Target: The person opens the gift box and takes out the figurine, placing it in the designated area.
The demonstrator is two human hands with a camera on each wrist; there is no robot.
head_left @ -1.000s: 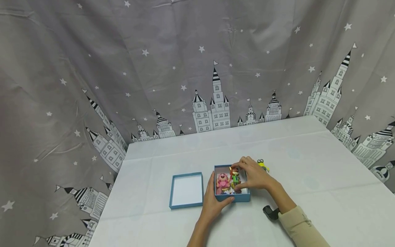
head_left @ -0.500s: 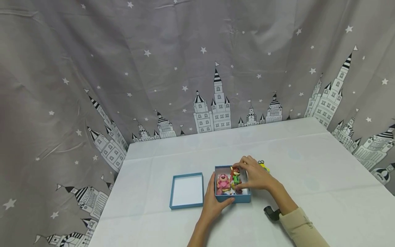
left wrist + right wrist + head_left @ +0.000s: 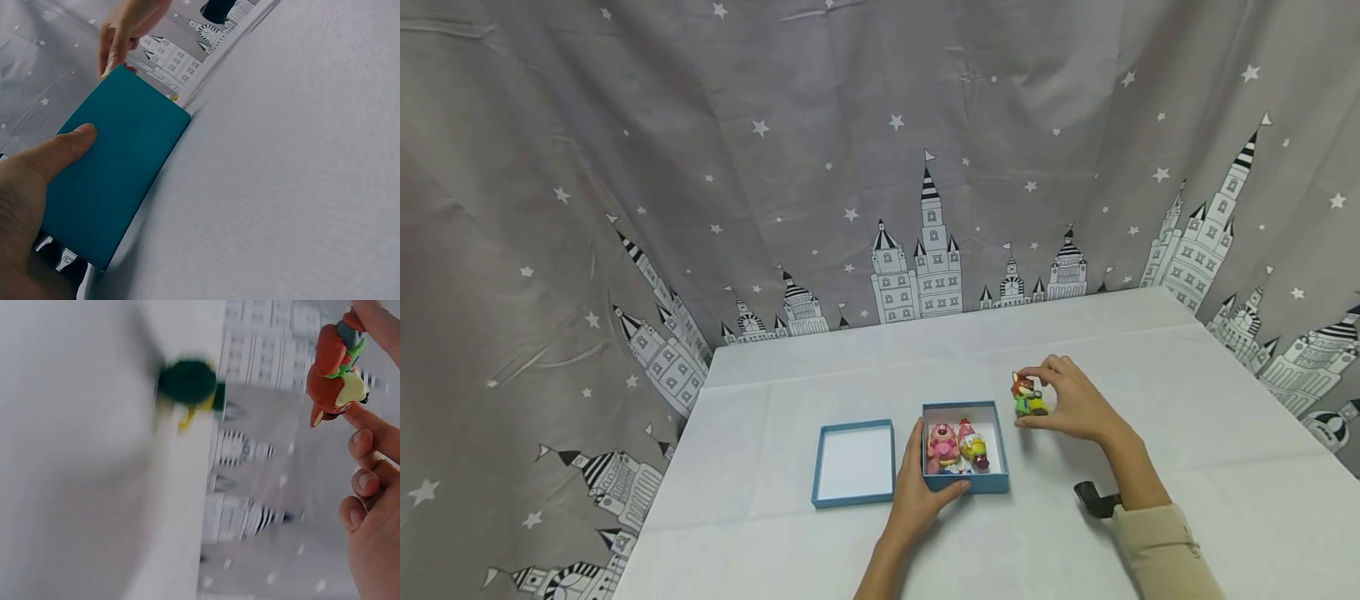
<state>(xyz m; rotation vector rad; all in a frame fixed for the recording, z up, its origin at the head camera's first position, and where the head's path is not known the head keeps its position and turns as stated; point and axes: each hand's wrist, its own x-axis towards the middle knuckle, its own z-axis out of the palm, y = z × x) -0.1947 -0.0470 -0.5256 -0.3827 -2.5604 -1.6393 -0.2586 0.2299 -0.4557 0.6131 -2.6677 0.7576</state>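
My left hand (image 3: 917, 492) grips the open blue box (image 3: 967, 483) at its front left corner. The thumb lies along the front wall, clear in the left wrist view on the box (image 3: 125, 162). Inside it lie a pink bear figurine (image 3: 943, 448) and a second figurine (image 3: 973, 446) with yellow and red parts. Up and to the right of the box, my right hand (image 3: 1072, 404) pinches a fox figurine (image 3: 1022, 392) between thumb and fingertip. In the right wrist view the fox (image 3: 331, 369) shows its orange head and green shirt, held above the table.
A blue lid (image 3: 853, 503) with a white inside lies left of the box. Behind the fox stands a yellow goggle-eyed figurine (image 3: 1039, 405), blurred in the right wrist view. The white table (image 3: 775, 550) ends at a grey castle-print curtain (image 3: 805, 167).
My right hand has lifted the fox figurine out of the box and carried it right, beside the yellow figurine. The figurine with yellow and red parts now shows fully. My left hand stays put.
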